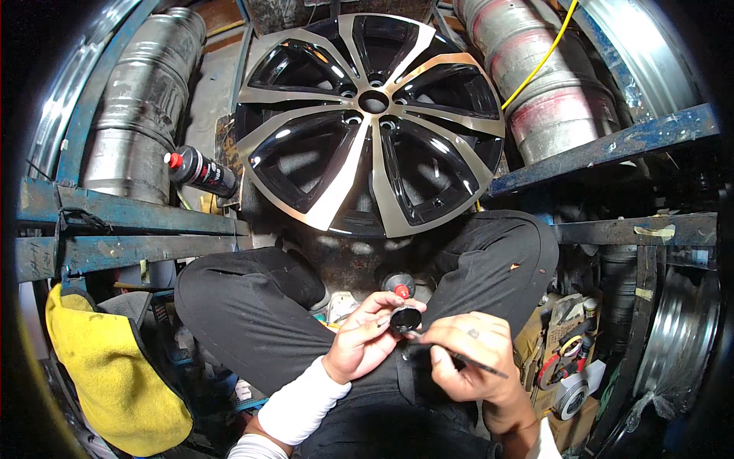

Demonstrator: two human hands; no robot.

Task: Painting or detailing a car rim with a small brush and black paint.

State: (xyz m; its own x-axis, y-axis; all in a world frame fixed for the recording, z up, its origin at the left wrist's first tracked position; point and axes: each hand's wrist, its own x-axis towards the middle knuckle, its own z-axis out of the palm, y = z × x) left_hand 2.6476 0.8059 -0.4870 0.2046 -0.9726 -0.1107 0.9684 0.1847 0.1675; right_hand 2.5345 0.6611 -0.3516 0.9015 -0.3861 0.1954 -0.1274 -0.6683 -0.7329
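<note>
My left hand [364,336] is closed around a small round cup [406,318] with a black inside, holding it above my lap. A thin dark stick-like tool [482,366] is pinched in my right hand [472,353]. Its pale tip points left and meets or almost meets the cup's near edge; whether it has bristles I cannot make out. Just beyond the cup, a bottle with a red cap [401,291] is partly hidden by my fingers. Past my knees lies a black and bare-metal alloy wheel [373,145], face up.
A dark bottle with a red tip [202,173] leans left of the wheel. Blue metal rack beams [130,251] run along both sides, with metal wheel barrels [141,107] beyond. A yellow cloth [118,375] hangs at left. Tape rolls and cardboard [569,359] crowd the right.
</note>
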